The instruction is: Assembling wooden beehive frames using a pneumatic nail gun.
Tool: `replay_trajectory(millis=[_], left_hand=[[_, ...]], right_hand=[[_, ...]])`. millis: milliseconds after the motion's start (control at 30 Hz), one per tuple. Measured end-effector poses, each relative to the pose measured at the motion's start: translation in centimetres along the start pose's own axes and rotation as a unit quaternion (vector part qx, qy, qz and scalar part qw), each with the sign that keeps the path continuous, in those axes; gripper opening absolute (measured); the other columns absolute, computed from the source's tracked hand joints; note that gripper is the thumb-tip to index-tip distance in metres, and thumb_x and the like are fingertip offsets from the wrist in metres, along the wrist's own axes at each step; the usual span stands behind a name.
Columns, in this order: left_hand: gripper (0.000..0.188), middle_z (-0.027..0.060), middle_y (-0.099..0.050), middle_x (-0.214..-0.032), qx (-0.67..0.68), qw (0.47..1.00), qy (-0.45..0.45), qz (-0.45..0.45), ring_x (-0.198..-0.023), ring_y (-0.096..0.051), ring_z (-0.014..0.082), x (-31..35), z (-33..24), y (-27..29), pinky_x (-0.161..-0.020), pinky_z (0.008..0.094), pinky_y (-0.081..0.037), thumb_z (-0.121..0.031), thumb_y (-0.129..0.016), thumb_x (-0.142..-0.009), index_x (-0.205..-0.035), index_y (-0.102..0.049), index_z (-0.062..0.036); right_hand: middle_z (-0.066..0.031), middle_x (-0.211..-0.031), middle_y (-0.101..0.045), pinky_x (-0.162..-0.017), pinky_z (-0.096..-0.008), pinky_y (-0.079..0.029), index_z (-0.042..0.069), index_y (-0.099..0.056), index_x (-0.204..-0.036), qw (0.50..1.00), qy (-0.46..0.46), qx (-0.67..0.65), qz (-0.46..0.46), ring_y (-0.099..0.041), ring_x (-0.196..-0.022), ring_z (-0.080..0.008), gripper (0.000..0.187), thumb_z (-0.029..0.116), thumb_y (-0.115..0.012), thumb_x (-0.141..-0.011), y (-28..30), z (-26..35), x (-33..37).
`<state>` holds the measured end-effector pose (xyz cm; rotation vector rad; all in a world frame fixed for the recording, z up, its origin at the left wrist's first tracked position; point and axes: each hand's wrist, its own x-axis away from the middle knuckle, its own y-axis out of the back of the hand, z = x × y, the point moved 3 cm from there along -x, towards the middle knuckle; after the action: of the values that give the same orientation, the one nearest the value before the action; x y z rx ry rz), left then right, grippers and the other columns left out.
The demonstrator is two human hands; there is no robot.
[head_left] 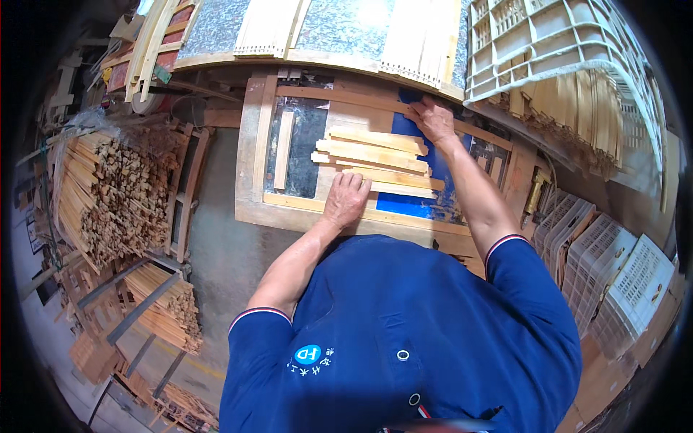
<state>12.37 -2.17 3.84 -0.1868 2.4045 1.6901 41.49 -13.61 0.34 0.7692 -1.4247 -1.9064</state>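
Several pale wooden strips lie side by side in a loose, uneven row across the middle of the wooden-framed bench. My left hand is at the near left end of this row, its fingers curled down over the end of a wooden strip. Past the strips, my right hand reaches to the bench's far rail, fingers bent and close together. What they hold, if anything, is hidden. A blue panel shows under and beside the strips.
One separate strip lies on the bench's left side. Beyond stands a metal-topped table with slatted wooden pieces. White plastic crates hold sticks at the far right; more crates stand nearer. Large stick bundles are stacked at left.
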Motion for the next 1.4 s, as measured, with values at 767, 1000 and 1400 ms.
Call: replay_trajectory(millis=[767,1000,1400], left_hand=[[0.036,0.0153,-0.066,-0.102,0.182,0.940,0.285,0.035,-0.095,-0.064,0.0344,9.0,4.0,5.4,-0.083,0.0428,-0.051,-0.018,-0.074,-0.088,-0.119,-0.065,-0.0021],[0.042,0.0091,-0.064,-0.108,0.091,0.996,0.015,0.003,-0.103,-0.060,0.0304,1.6,3.1,3.3,-0.089,0.0446,-0.047,-0.020,-0.081,-0.079,-0.118,-0.066,-0.0108],[0.046,0.0180,-0.070,-0.100,-0.066,0.917,0.394,-0.022,-0.085,-0.069,0.0405,6.9,16.1,7.4,-0.074,0.0534,-0.053,-0.038,-0.058,-0.100,-0.139,-0.057,-0.0134]], right_hand=[[-0.0144,-0.092,-0.064,-0.070,-0.0459,-0.056,0.005,-0.062,-0.090,0.987,0.151,-0.027,0.039,-0.065,-0.088,-0.0335,0.013,0.016,-0.056,-0.090,-0.3,5.3,4.1],[-0.0144,-0.088,-0.058,-0.078,-0.0458,-0.053,0.006,-0.060,-0.098,0.997,0.000,-0.072,0.003,-0.061,-0.088,-0.0351,0.016,0.022,-0.062,-0.096,7.0,2.8,9.3],[-0.0189,-0.104,-0.066,-0.087,-0.0453,-0.051,0.003,-0.061,-0.133,0.930,-0.357,-0.085,-0.017,-0.065,-0.099,-0.0367,0.042,0.027,-0.060,-0.098,9.2,-0.4,28.9]])
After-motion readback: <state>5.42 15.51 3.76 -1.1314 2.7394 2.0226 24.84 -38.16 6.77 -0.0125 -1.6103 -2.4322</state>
